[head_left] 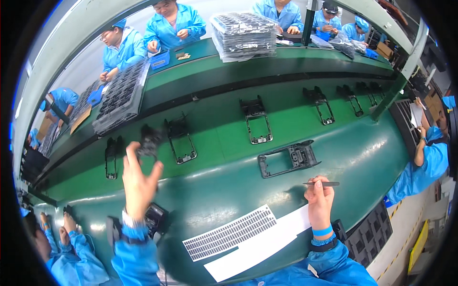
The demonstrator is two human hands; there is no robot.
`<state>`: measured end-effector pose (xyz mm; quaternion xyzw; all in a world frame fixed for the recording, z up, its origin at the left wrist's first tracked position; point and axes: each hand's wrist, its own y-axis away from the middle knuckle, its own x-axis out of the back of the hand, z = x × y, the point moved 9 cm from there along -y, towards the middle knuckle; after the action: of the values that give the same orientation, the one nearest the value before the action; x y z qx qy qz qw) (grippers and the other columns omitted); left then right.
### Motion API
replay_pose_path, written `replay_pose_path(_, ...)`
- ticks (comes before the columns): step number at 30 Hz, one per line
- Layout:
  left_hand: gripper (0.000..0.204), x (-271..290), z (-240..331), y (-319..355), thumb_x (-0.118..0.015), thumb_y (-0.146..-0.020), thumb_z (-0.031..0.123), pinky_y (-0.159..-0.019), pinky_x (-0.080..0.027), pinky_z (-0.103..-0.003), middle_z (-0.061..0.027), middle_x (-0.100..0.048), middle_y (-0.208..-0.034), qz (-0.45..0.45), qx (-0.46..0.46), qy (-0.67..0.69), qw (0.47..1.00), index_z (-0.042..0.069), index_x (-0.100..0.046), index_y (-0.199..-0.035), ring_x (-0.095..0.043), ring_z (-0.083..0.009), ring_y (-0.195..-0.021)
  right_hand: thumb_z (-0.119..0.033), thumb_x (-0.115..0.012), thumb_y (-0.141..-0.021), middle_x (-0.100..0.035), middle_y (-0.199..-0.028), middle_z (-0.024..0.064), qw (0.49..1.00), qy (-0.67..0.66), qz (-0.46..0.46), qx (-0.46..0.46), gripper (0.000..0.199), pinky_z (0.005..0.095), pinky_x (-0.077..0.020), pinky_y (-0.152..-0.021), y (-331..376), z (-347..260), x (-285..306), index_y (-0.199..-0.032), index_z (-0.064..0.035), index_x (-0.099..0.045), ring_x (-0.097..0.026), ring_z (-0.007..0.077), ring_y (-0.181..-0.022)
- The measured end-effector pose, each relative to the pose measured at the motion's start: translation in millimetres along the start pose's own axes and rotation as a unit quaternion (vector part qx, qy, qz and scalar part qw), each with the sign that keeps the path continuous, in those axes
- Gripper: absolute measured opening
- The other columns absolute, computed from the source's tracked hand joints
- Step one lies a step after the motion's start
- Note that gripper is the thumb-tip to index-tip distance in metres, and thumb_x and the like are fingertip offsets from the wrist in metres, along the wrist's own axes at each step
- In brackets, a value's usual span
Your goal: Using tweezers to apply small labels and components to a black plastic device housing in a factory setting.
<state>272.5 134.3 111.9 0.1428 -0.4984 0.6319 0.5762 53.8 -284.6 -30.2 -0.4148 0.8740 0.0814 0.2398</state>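
black plastic frame [149,141], blurred, is raised above the green conveyor belt [229,143] at the left, pinched at its lower edge by the fingertips of the left hand [138,183]; the fingers are closed on it, thumb to one side and fingers to the other.

head view: the right hand [319,198] rests on the dark green workbench [372,157] near the front edge, fingers curled tight around thin tweezers [322,183] that point to the right. just beyond that hand, apart from it, a second black frame [288,159] lies flat on the workbench, turned crosswise. between the two forearms a white backing sheet [267,240] lies on the bench, with a sheet of small dark stickers [229,233] overlapping its left part. a small black fixture [155,219] sits just beside the left wrist. a black tray [369,233] stands at the bench edge, right of the right forearm.

on the belt, further frames lie in a row, spaced apart, among them one [180,140] just right of the raised frame and one [256,121] at centre. stacked black trays [119,97] sit on the far shelf at left, and a wrapped stack of trays [243,35] at the far centre. other people in blue coats work along the far side and at both ends.
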Motion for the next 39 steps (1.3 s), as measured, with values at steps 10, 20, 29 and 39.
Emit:
replay_pose_path(10,0.073,-77,-194,-58,-0.074,-0.089,0.039,-0.084,-0.053,-0.057,-0.0337,-0.058,-0.119,-0.023,0.152,-0.235,0.960,0.010,-0.038,-0.145,-0.065,-0.0495,-0.098,-0.020,-0.067,-0.102,-0.063,-0.098,0.0054,1.000,-0.009,0.008,-0.016,0.020,0.0248,-0.0369,-0.060,2,-2,-2,-0.109,-0.0020,-0.062,-0.045,0.0072,-0.067)
replay_pose_path(20,0.113,-138,-55,-62,-0.087,-0.071,0.046,-0.102,-0.050,-0.051,-0.0396,-0.059,-0.124,-0.077,0.161,-0.128,0.975,-0.001,-0.025,-0.152,-0.061,-0.0519,-0.117,-0.019,-0.067,-0.101,-0.063,-0.098,0.0055,1.000,0.000,0.012,-0.024,0.020,0.0247,-0.0360,-0.061,6,0,5,-0.110,-0.0022,-0.060,-0.044,0.0069,-0.067)
replay_pose_path(29,0.087,-87,83,-10,-0.075,-0.069,0.003,-0.087,-0.044,-0.031,-0.0096,-0.061,-0.116,-0.089,-0.055,0.181,0.978,0.007,-0.037,-0.148,-0.051,-0.0172,-0.094,-0.006,-0.073,-0.093,-0.069,-0.105,0.0123,0.988,0.125,-0.082,0.023,0.018,0.0295,-0.0535,-0.077,26,-23,-30,-0.108,0.0012,-0.066,-0.066,0.0178,-0.086)
replay_pose_path(39,0.095,-146,109,98,-0.083,-0.069,0.006,-0.109,-0.041,-0.042,-0.0189,-0.046,-0.151,-0.308,-0.110,0.245,0.913,0.006,-0.036,-0.151,-0.051,-0.0370,-0.134,-0.002,-0.082,-0.081,-0.077,-0.093,0.0135,0.897,0.342,-0.281,-0.007,0.014,0.0277,-0.0592,-0.075,34,9,-81,-0.094,0.0008,-0.076,-0.074,0.0185,-0.082)
